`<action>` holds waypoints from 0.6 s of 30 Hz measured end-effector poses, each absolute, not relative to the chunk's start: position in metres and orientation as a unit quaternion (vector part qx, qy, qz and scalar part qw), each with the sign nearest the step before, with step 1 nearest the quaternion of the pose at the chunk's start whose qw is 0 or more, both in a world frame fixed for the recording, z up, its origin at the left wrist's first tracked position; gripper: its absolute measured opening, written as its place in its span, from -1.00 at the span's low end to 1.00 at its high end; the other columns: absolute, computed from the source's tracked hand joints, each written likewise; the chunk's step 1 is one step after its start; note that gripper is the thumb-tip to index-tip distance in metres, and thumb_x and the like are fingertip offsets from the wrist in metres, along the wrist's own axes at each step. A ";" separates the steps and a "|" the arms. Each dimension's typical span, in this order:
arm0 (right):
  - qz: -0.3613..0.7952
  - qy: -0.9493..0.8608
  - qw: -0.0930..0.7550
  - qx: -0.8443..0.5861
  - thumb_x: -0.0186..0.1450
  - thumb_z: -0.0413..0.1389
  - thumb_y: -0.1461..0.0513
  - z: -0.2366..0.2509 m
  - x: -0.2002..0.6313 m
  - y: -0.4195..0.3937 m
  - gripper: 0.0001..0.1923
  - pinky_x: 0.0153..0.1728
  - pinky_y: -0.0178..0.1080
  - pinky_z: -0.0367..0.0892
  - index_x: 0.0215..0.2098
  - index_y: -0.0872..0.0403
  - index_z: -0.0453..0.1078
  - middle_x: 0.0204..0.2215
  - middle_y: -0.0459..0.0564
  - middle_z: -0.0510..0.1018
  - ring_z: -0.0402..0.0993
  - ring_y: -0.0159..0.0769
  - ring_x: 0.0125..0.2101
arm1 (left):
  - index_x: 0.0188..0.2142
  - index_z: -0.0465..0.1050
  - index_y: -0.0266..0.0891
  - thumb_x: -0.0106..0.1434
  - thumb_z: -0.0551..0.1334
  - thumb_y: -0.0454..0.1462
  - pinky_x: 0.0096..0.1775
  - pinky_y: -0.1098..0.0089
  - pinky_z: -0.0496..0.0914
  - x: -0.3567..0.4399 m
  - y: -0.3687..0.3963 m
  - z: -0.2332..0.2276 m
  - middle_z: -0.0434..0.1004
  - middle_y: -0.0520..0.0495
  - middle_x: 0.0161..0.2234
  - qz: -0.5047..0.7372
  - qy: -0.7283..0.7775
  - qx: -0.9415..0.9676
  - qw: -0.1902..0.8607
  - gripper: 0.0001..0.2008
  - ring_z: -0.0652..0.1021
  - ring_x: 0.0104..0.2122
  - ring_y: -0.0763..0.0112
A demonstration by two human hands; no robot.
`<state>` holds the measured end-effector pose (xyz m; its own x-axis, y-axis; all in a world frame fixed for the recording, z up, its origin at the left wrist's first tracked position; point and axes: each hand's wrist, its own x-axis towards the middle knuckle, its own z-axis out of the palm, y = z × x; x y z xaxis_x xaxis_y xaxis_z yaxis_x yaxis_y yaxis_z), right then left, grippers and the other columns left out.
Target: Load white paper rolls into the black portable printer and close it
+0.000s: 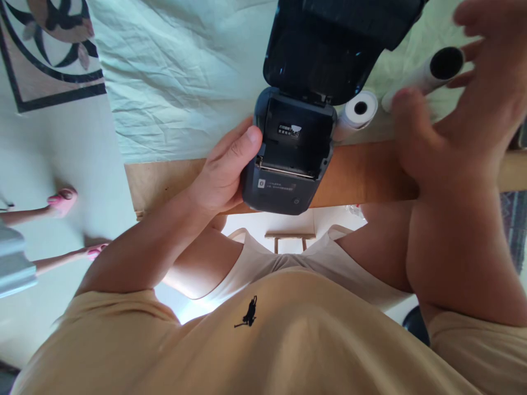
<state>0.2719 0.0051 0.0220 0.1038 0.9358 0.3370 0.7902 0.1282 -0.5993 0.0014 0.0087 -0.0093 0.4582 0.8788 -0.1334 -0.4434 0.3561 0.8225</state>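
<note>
My left hand (230,164) grips the left side of a dark portable label printer (288,189), with the thumb on its edge. The printer's black lid (317,60) is swung up, and its roll compartment shows a small printed label but no roll. Right of the printer, a small white paper roll (356,112) with a dark core stands on the cloth. My right hand (448,109) is spread around a larger white roll (411,90) with a wide black core. Its thumb overlaps the roll's near side and some fingers lie behind; whether they press on it cannot be told.
A pale green cloth (185,71) covers the table, whose wooden edge (370,173) runs across in front of my lap. Another person's legs in pink shoes (61,201) are at the left on the floor. A small wooden stool (289,237) shows below the table.
</note>
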 end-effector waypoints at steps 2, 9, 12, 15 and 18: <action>0.066 -0.710 0.293 -0.637 0.22 0.14 0.18 0.023 0.268 0.005 -0.38 0.08 0.04 0.39 0.23 0.23 0.33 0.08 0.27 0.39 0.39 0.01 0.13 | -0.08 0.51 -0.26 0.43 -0.06 0.13 0.08 0.20 0.49 -0.001 0.010 -0.017 0.62 -0.15 -0.26 0.441 0.265 0.376 0.771 -0.43 0.64 -0.02 0.21; 0.048 -0.708 0.298 -0.638 0.13 0.09 0.37 0.018 0.271 0.011 -0.32 -0.08 -0.08 0.39 0.25 0.21 0.33 0.00 0.22 0.38 0.45 -0.08 0.00 | -0.10 0.53 -0.23 0.45 -0.12 0.11 0.06 0.19 0.50 0.003 0.009 -0.018 0.61 -0.16 -0.31 0.458 0.271 0.376 0.759 -0.40 0.60 0.03 0.17; 0.046 -0.714 0.322 -0.620 0.08 0.03 0.46 0.015 0.273 0.011 -0.29 -0.11 -0.15 0.38 0.23 0.20 0.33 0.00 0.18 0.42 0.45 -0.20 -0.06 | -0.17 0.53 -0.22 0.44 -0.09 0.13 0.06 0.19 0.50 0.002 0.009 -0.016 0.61 -0.15 -0.30 0.447 0.282 0.371 0.764 -0.42 0.57 0.08 0.14; 0.041 -0.718 0.319 -0.617 0.11 0.01 0.44 0.012 0.273 0.012 -0.37 -0.05 -0.13 0.37 0.16 0.19 0.40 -0.07 0.16 0.43 0.48 -0.20 -0.07 | -0.14 0.53 -0.21 0.41 -0.04 0.17 0.07 0.16 0.50 0.001 0.011 -0.019 0.62 -0.17 -0.28 0.452 0.259 0.391 0.759 -0.42 0.54 0.13 0.11; 0.045 -0.717 0.305 -0.625 0.15 0.11 0.33 0.013 0.270 0.015 -0.42 0.03 -0.07 0.36 0.16 0.23 0.39 -0.05 0.23 0.40 0.45 -0.10 0.00 | -0.13 0.52 -0.21 0.39 -0.02 0.19 0.07 0.16 0.50 0.003 0.010 -0.018 0.62 -0.18 -0.26 0.450 0.283 0.386 0.754 -0.41 0.54 0.14 0.09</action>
